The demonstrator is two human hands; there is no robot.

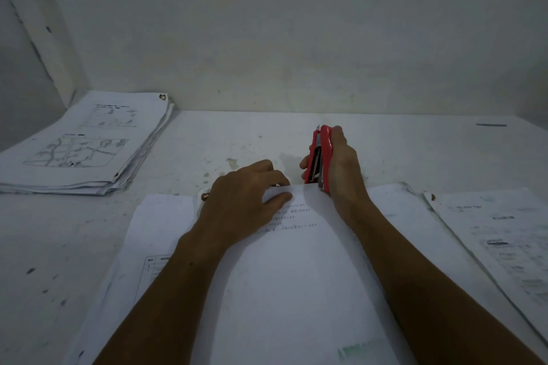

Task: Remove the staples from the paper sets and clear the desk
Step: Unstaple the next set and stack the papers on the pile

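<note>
A white printed paper set [296,275] lies in front of me on the desk. My left hand [243,195] rests on its top edge, thumb and fingers pinching the upper corner of the sheets. My right hand [341,169] grips a red stapler [321,157] held on its side, its rear end touching the paper's top edge right beside the left fingers. Whatever staple sits there is hidden by my fingers.
A thick stack of printed sheets [86,145] with a rusty staple at its corner lies at the back left. More paper sets [504,240] lie at the right. The white desk [59,246] is speckled and meets a wall at the back.
</note>
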